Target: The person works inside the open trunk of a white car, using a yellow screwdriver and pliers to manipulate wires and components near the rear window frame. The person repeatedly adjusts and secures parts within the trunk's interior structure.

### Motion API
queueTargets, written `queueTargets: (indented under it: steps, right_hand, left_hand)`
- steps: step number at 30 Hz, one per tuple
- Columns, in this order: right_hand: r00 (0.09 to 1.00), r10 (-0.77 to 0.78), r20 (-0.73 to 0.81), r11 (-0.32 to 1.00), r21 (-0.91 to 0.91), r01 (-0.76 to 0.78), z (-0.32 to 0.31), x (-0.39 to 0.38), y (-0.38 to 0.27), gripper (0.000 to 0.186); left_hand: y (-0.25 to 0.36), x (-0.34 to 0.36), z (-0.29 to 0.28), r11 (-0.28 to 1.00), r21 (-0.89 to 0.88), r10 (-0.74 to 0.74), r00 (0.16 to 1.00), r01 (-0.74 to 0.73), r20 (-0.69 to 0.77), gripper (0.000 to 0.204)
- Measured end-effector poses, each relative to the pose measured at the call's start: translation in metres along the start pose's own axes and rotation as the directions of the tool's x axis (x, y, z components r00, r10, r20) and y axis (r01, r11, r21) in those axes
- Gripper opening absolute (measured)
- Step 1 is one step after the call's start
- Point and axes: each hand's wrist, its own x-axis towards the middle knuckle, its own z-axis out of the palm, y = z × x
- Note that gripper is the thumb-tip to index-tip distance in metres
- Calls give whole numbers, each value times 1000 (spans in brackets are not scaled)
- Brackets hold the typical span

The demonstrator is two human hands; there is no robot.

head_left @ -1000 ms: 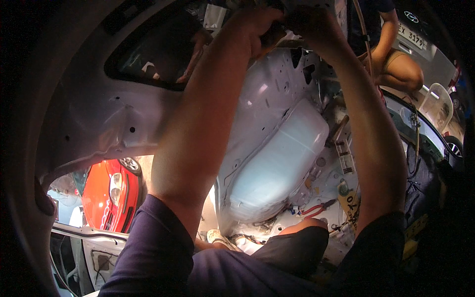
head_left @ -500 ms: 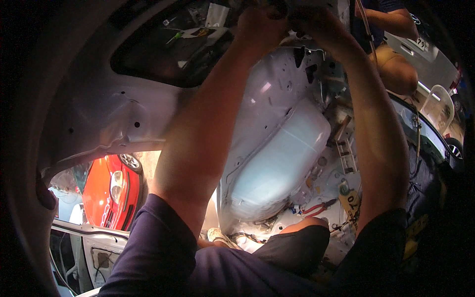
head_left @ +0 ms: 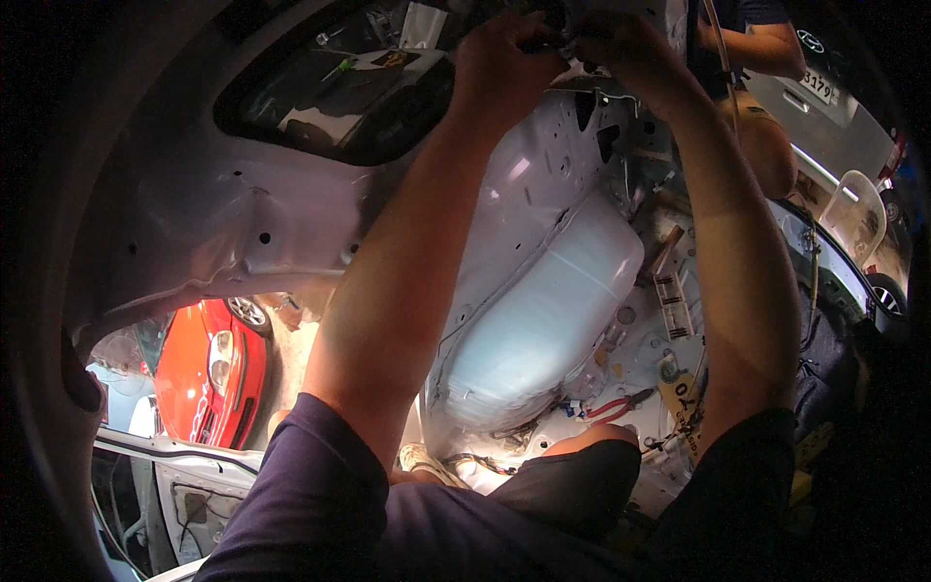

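Note:
Both my arms reach up to the top of the view inside a stripped white car body. My left hand and my right hand meet at a small dark part on the bare metal, fingers closed around it. What the part is stays unclear. Below my arms bulges the pale wheel arch. My bent knee in dark shorts shows at the bottom.
Red-handled pliers and loose wires lie on the white floor pan by my knee. A red car shows through the door opening at left. Another person's arm and leg are at the upper right, beside a grey car.
My hands have shifted slightly along the top edge, staying together on the same spot. The other person's arm at upper right has moved a little.

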Motion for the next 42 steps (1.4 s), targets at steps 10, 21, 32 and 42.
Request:
queueTargets:
  steps: [10,21,32,42]
  right_hand:
    - [994,-87,-67,993,-86,81,4,-1,1,33]
    - [993,-104,-63,994,27,106,7,-2,14,32]
    - [991,-131,-40,987,-102,126,4,0,11,29]
    - [996,-38,81,999,-34,41,-2,-10,-6,31]
  left_hand:
    - [7,1,-1,1000,-18,-17,1000,17,5,25]
    - [-36,28,4,420,690,387,804,-589,451,29]
    - [-3,17,14,978,-96,-169,975,184,147,33]
    - [-50,24,17,798,453,302,914,-397,270,9]
